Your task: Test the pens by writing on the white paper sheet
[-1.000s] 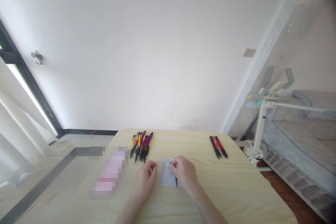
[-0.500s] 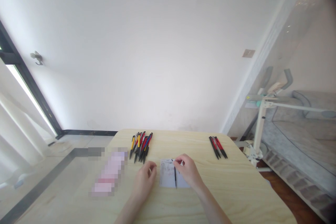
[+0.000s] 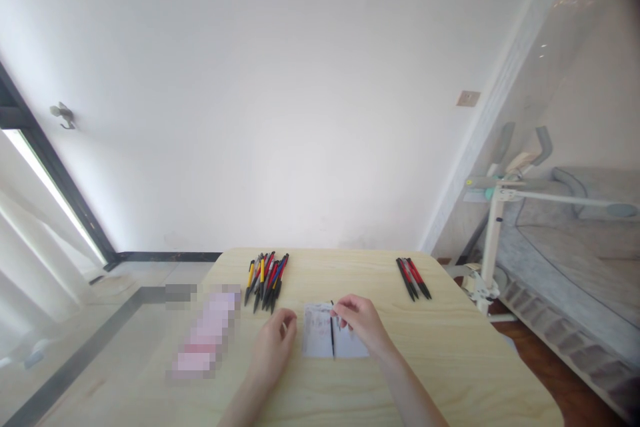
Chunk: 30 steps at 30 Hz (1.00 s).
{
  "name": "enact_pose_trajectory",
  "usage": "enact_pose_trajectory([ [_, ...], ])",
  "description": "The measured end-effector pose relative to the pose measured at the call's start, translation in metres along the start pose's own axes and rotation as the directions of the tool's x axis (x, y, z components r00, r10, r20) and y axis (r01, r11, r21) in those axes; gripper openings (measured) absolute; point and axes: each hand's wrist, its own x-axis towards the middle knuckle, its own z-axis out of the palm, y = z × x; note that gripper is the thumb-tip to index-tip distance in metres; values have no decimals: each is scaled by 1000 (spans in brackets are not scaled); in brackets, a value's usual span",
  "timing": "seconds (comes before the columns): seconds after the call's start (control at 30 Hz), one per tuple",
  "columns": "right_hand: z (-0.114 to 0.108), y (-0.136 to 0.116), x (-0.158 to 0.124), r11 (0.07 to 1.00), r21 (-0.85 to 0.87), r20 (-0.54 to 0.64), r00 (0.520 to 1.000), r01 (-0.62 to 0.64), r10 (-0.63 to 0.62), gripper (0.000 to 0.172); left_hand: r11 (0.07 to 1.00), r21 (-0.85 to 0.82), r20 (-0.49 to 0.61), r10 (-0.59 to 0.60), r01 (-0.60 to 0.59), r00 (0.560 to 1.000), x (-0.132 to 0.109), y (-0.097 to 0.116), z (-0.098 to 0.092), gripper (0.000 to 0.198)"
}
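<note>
On the table, a small white sheet or booklet [image 3: 317, 337] with dark and reddish marks lies between my hands. A thin black pen-like stick [image 3: 333, 340] runs up and down across its middle. My right hand [image 3: 361, 322] is closed, its thumb and fingertips pinched at the stick's upper part; the exact contact is too small to see. My left hand [image 3: 275, 340] rests on the wood left of the sheet, fingers loosely curled with a gap to the thumb and nothing visible in them. Beyond it lies a pile of pens [image 3: 267, 280] in yellow, red, blue and black.
Several red, grey and black pens [image 3: 413, 278] lie at the table's far right. A pixelated pink patch [image 3: 205, 330] covers something at the left edge of the table [image 3: 450, 360]. The white wall [image 3: 320, 113] stands behind; an exercise machine [image 3: 493, 233] and sofa [image 3: 575, 247] are to the right.
The top end of the black stick, tilted left before, now lines up with its lower part. My right hand has shifted slightly; my left hand stays put. The view has moved a little.
</note>
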Motion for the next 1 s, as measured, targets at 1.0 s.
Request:
enact_pose_trajectory([
  [1.0,-34,42,-30,946,309,-307,952,96,4,21,985,170,61,32,-42,998,0,11,2,16],
])
